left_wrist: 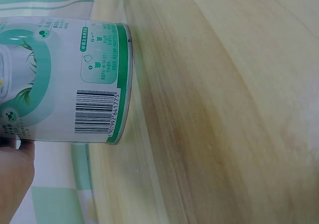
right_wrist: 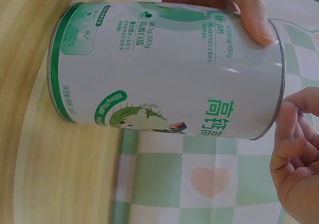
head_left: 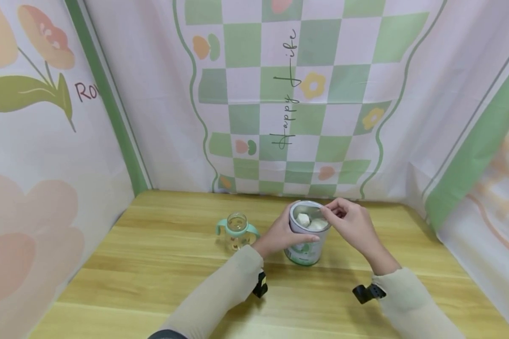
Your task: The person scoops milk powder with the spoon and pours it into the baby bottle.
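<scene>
My left hand (head_left: pixel 280 234) grips a white and green milk powder can (head_left: pixel 304 252) around its side, thumb across the front below the rim. The can's top is uncovered, and its base is right at the wooden table. Inside, a scoop (head_left: pixel 303 220) heaped with white powder shows above the paler powder (head_left: pixel 319 224). With thumb and forefinger together over the far right rim, my right hand (head_left: pixel 354 225) pinches the scoop's thin handle, mostly hidden by the fingers. In the right wrist view, those fingertips (right_wrist: pixel 288 109) are right at the can's rim.
A clear baby bottle (head_left: pixel 237 238) with mint green handles stands without a lid, left of the can and close to my left wrist. Behind the wooden table (head_left: pixel 152 263) hangs a green checked curtain (head_left: pixel 275 117), with printed cloth at both sides.
</scene>
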{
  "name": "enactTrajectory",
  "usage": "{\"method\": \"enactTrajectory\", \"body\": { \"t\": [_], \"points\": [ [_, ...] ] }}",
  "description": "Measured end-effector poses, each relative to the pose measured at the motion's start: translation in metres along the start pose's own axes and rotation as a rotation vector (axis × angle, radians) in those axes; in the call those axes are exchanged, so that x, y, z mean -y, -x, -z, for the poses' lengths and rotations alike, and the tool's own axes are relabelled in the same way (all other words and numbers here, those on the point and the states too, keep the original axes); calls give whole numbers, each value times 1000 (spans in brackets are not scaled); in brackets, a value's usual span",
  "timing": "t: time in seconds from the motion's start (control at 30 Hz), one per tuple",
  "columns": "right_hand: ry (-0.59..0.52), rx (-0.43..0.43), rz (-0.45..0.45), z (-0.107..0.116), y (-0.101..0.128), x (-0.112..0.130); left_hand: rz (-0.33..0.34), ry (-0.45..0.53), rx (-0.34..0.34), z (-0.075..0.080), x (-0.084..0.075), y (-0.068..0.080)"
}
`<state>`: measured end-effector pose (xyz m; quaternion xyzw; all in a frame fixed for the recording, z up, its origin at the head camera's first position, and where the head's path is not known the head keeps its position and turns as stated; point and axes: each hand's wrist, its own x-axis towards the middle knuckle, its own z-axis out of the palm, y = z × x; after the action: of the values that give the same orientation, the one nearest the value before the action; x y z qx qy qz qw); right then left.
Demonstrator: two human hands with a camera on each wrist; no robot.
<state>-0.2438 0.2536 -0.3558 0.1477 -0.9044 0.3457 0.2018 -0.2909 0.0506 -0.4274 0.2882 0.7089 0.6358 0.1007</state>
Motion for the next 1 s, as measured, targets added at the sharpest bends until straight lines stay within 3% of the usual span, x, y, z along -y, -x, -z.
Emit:
{"method": "enactTrajectory", "body": {
  "t": [0.23, 0.6, 1.0],
  "points": [
    [-25, -23, -8, 1, 1, -3, -8, -12, -5, 0, -1, 0],
    [-237, -28, -225, 4, -1, -11, -17, -8, -4, -1, 1, 0],
    [-298, -41, -286, 6, 0, -14, 2, -35, -34, -1, 0, 1]
  ]
}}
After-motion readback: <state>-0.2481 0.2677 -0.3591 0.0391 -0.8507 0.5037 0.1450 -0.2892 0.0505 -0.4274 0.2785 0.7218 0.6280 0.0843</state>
